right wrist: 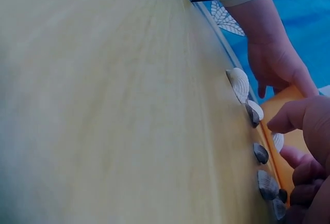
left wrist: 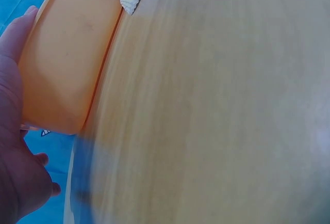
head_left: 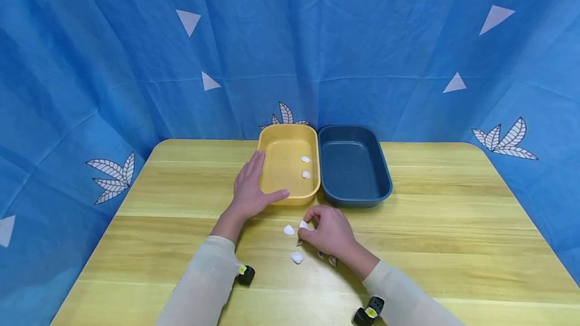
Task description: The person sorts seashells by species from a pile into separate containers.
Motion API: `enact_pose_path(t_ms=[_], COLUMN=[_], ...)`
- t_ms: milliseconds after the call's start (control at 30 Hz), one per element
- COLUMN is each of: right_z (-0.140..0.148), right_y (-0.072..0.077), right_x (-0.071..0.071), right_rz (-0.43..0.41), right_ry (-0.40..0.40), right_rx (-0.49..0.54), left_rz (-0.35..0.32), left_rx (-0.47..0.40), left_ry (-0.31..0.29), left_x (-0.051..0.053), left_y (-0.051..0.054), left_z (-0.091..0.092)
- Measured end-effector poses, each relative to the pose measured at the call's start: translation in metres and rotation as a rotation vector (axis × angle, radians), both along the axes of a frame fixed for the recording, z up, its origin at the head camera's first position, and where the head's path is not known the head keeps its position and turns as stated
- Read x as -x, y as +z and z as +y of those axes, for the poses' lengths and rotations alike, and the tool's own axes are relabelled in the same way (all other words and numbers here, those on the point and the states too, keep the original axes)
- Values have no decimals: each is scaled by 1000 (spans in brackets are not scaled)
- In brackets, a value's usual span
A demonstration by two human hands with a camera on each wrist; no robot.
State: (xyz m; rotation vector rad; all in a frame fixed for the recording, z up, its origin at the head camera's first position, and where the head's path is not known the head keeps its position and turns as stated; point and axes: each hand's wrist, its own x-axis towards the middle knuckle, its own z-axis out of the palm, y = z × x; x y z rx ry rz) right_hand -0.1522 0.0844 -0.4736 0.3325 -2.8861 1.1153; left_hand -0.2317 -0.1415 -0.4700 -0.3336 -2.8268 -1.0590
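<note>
My left hand [head_left: 250,190] rests on the front left corner of a yellow tray [head_left: 290,200], fingers straight along its left side and thumb over the front rim. Two white seashells lie in that tray, one nearer [head_left: 306,174] and one farther back. My right hand [head_left: 332,229] pinches a white seashell [head_left: 303,225] between thumb and index finger, just above the table in front of the trays. Beside it on the table lie two white seashells, one left [head_left: 289,230] and one nearer me [head_left: 296,257]. Several dark grey seashells [right wrist: 267,185] lie under and beside the right hand.
A dark blue tray [head_left: 355,200] stands right of the yellow one, close against it, with no shells visible inside. Both stand at the back of the wooden table [head_left: 453,225]. A blue patterned curtain [head_left: 362,39] hangs behind.
</note>
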Motion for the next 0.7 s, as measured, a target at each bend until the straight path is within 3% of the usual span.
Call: enact_pose_path(t_ms=[233,500,700], right_z=[2,6,5], right_y=[13,28,49], right_x=[0,6,13], right_rz=[-6,74,121], right_ry=[21,66,92], right_rx=[86,194,203], left_rz=[5,0,-4], left_rx=[2,5,-8], left_ry=[-4,1,1], left_x=[0,2,0], left_y=[1,-2,0], left_z=[0,1,1])
